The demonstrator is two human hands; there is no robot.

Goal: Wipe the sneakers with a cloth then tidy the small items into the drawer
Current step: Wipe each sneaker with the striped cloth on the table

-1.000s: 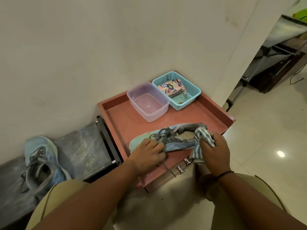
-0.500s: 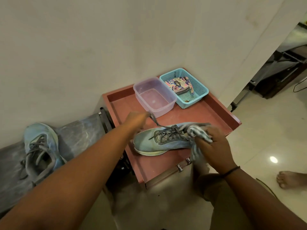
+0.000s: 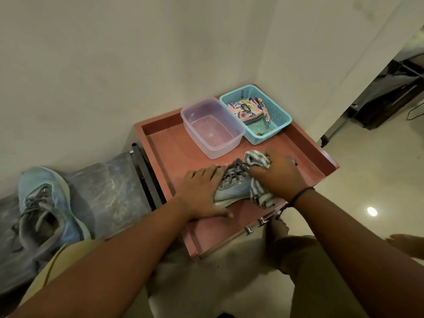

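Note:
A light blue sneaker (image 3: 234, 188) with grey laces lies on the red cabinet top (image 3: 169, 148). My left hand (image 3: 203, 190) rests over its toe end, fingers curled round it and thumb down on the cabinet. My right hand (image 3: 276, 174) grips a grey-and-white striped cloth (image 3: 257, 160) bunched against the sneaker's heel side. The second blue sneaker (image 3: 46, 207) sits on a dark bench at the left. A teal basket (image 3: 278, 114) at the back holds a floral pouch (image 3: 246, 109) and small items.
A clear plastic tub (image 3: 231, 143) stands beside the basket. Metal drawer knobs (image 3: 247, 230) show on the cabinet front. The dark bench (image 3: 107, 191) adjoins the cabinet's left side. Walls close in behind. A bare foot (image 3: 408, 247) of another person is at the right.
My left hand let go of the raised lace and came down onto the sneaker's toe end. My right hand with the cloth shifted up over the sneaker's heel side.

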